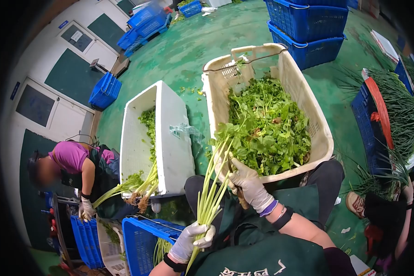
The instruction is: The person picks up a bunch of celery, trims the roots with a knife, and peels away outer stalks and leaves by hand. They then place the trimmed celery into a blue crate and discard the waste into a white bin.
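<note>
My left hand point(195, 239), in a whitish glove, is wrapped round the lower stalks of a bunch of celery point(211, 193). The bunch slants up, its leafy tops at the near left rim of a cream plastic crate point(324, 142). My right hand point(248, 181), also gloved, is closed beside the upper stalks. It grips what looks like a small knife point(240, 197), with a brownish handle below the fist; its blade is mostly hidden. Leafy green trimmings point(267, 124) with some brown bits lie in the crate.
A white foam box point(175, 147) on my left holds rooted celery point(149, 184). A blue crate point(138, 244) stands by my left arm. A co-worker point(73, 161) bends over at far left, holding stalks. Stacked blue crates point(308, 46) stand ahead; green onions point(395, 110) fill a crate at right.
</note>
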The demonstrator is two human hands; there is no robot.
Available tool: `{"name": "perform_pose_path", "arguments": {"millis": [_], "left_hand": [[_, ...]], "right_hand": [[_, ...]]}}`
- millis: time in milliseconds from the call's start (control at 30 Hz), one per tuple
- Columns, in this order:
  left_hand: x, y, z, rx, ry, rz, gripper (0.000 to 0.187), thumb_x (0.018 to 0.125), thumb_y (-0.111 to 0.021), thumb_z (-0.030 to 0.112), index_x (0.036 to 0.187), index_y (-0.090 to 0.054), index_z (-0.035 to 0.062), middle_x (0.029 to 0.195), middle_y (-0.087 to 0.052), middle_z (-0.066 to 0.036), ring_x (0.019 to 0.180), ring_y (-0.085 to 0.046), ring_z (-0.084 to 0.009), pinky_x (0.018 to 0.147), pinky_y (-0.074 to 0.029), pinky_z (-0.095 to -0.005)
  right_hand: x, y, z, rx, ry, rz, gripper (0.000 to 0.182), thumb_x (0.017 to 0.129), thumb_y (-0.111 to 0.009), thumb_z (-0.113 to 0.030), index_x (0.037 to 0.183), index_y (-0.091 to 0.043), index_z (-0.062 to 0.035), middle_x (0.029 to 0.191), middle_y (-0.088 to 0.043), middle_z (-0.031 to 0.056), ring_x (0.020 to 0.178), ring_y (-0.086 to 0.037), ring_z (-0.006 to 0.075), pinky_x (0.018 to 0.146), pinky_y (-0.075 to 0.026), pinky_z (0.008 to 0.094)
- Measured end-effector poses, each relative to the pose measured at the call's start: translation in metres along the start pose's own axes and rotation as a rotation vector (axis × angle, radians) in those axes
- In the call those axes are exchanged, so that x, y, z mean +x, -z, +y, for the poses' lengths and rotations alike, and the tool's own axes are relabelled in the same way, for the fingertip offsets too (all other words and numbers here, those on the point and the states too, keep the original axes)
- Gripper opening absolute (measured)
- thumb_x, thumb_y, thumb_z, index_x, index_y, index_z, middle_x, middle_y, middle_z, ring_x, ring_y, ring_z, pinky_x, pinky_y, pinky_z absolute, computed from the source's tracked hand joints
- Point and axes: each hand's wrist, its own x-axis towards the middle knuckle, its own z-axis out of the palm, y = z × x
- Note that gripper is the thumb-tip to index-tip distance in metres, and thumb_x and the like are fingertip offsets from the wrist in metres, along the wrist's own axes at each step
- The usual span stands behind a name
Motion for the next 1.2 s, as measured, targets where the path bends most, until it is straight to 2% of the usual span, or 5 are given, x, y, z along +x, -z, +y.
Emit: {"name": "perform_pose_path", "arguments": {"millis": [167,467,667,967,1200], "left_hand": [[-0.001,-0.029,0.008,0.358,-0.039,0.183,0.032,0.09,-0.06,0.019,0.111,-0.053,-0.0036,0.065,-0.054,-0.005,0.04,-0.04,-0.0045,0.041,-0.03,-0.02],[0.001,-0.033,0.015,0.734,0.015,0.244,0.063,0.089,-0.06,0.019,0.144,-0.033,0.002,0.076,-0.063,-0.011,0.045,-0.045,-0.0098,0.045,-0.037,-0.0207],[0.0,-0.037,0.011,0.714,0.006,0.211,0.059,0.089,-0.06,0.016,0.141,-0.036,0.0006,0.078,-0.064,-0.012,0.047,-0.047,-0.0103,0.045,-0.038,-0.0208],[0.0,-0.036,0.012,0.733,0.0,0.286,0.047,0.091,-0.057,0.011,0.134,-0.041,0.0005,0.077,-0.064,-0.011,0.049,-0.048,-0.0097,0.046,-0.038,-0.0209],[-0.003,-0.042,0.012,0.789,0.035,0.253,0.059,0.089,-0.058,0.016,0.141,-0.035,-0.0017,0.077,-0.064,-0.011,0.047,-0.047,-0.0092,0.045,-0.037,-0.0206]], "right_hand": [[0.01,0.012,-0.008,-0.158,0.054,0.327,0.059,0.09,-0.066,-0.012,0.143,-0.041,-0.0038,0.07,-0.052,-0.0019,0.057,-0.047,0.0043,0.047,-0.04,0.0173],[0.006,-0.007,-0.073,-0.226,-0.131,-0.052,0.054,0.093,-0.062,-0.016,0.14,-0.043,0.0019,0.073,-0.053,-0.0023,0.058,-0.047,0.006,0.053,-0.043,0.0198],[0.017,0.006,-0.058,-0.136,-0.072,-0.07,0.06,0.092,-0.064,-0.018,0.142,-0.038,0.0049,0.083,-0.057,-0.0007,0.062,-0.05,0.006,0.051,-0.043,0.0194],[0.024,0.018,-0.053,-0.051,0.011,0.282,0.039,0.095,-0.059,-0.013,0.133,-0.054,-0.0071,0.065,-0.047,-0.0043,0.048,-0.04,0.0052,0.043,-0.036,0.0216],[0.035,0.039,-0.079,-0.026,-0.099,-0.022,0.042,0.099,-0.052,-0.023,0.137,-0.042,-0.0058,0.069,-0.043,-0.0025,0.054,-0.039,0.0076,0.053,-0.037,0.0226]]}}
